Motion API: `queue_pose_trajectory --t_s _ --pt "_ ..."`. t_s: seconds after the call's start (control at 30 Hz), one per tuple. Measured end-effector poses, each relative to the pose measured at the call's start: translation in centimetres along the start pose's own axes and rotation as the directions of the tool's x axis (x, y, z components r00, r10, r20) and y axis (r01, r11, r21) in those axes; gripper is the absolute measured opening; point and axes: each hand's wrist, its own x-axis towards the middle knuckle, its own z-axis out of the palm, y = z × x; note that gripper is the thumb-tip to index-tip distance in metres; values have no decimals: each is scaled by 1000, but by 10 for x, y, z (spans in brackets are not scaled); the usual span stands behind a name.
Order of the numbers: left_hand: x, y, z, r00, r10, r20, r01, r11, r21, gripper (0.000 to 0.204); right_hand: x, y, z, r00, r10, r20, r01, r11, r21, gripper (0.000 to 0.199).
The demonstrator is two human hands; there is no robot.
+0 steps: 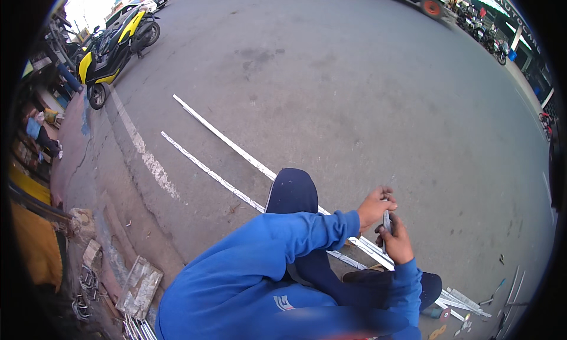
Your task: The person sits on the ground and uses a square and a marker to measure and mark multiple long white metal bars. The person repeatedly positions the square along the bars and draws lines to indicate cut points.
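Note:
I am crouched over an asphalt road, both arms in blue sleeves. My left hand [375, 206] and my right hand [398, 243] meet in front of my dark blue knee [291, 190]. Between them they grip a small slender grey object [387, 222], held upright; what kind of object it is cannot be told. Just beneath my hands, two long white metal strips [223, 139] lie side by side on the road and run diagonally away to the upper left. My shoe [360, 276] rests on the ground below my hands.
A yellow and black scooter [112, 51] stands at the kerb, upper left. Flat metal pieces [139, 286] lie by the kerb at lower left. More short strips and small tools [468, 303] lie at lower right. A vehicle wheel [432, 7] and parked motorbikes [487, 37] are across the road.

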Motion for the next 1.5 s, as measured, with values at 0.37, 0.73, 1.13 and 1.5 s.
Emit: queue_pose_trajectory --t_s 0.37,0.73,1.13,1.5 --pt "32 -178 -86 878 -395 -272 479 755 448 49 50 62 2 931 192 -310 -39 898 439 22" --pt "34 -322 -133 491 -549 -676 814 565 133 52 48 51 -8 950 174 -258 -21 864 503 19" --pt "39 -373 -183 849 -364 -382 451 127 883 32 41 82 -30 904 46 -425 -9 996 88 24" --pt "40 -307 -219 891 -130 -434 416 -142 898 31 34 67 -60 853 145 -501 -52 979 196 37"
